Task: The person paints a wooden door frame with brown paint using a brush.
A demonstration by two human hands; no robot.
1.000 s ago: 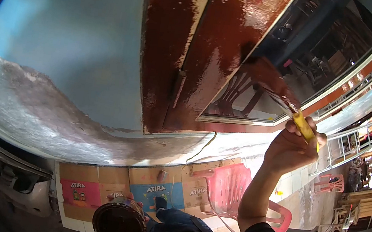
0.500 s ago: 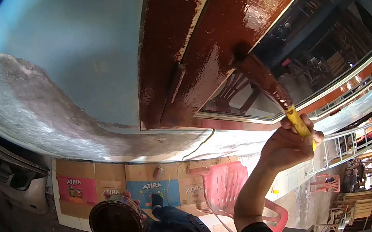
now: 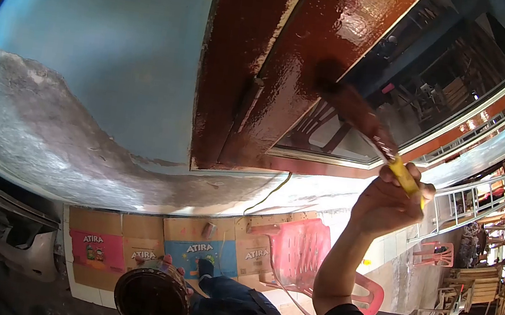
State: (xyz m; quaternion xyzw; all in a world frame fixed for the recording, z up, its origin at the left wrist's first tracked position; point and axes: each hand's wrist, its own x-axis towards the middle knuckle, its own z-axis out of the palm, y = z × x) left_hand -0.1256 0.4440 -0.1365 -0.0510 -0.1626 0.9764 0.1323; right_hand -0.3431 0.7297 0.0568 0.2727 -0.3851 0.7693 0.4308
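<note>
My right hand (image 3: 386, 207) is closed around the yellow handle of a paintbrush (image 3: 366, 118) coated in wet brown paint. The brush points up and left, its dark bristle end at the glossy reddish-brown window frame (image 3: 293, 93), near the glass edge. Low in the view, my left hand (image 3: 181, 272) holds a round paint can (image 3: 120, 287) with dark brown paint inside. Only some fingertips show beside the can; the rest of that hand is hidden. A thin stick-like thing stands in the can.
A pale blue wall (image 3: 117, 69) with a grey lower band borders the frame. Flattened cardboard (image 3: 97, 223) covers the floor by my feet. A red plastic chair (image 3: 304, 247) stands close to my right arm. Further right are a metal ladder (image 3: 476, 203) and stacked wood (image 3: 484, 283).
The view has shifted slightly, so the frame appears further right and the floor things further left. The brush's bristle end stays at about the same place near the glass edge, still in my right hand.
</note>
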